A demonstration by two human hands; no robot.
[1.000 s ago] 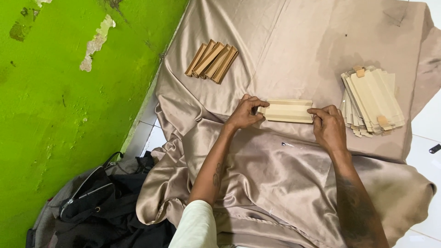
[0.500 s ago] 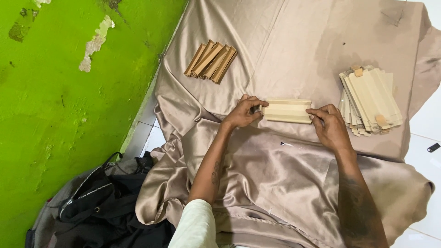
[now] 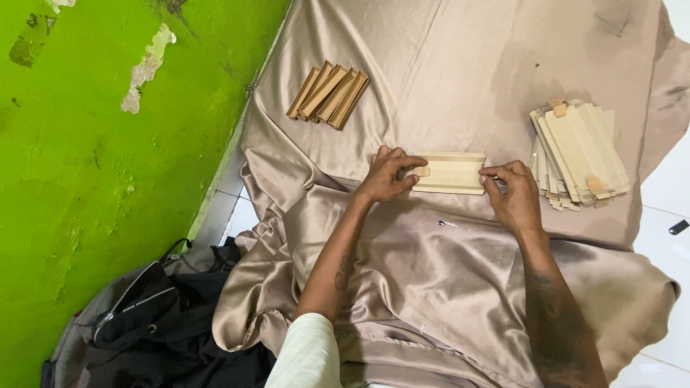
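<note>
A person's left hand [image 3: 386, 177] and right hand [image 3: 514, 195] pinch the two short ends of a pale, flat folded cardboard piece [image 3: 451, 173], fingers closed on it, near the middle of a shiny beige satin cloth [image 3: 445, 287]. Bare cloth lies open around it. A stack of flat pale cardboard blanks [image 3: 578, 153] sits near the cloth's right edge; brown folded cardboard pieces [image 3: 328, 94] lie toward its far left edge.

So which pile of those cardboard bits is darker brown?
The folded brown pieces near the green wall, up left of the left hand. The flat stack beside the right hand is paler and bigger.
</note>
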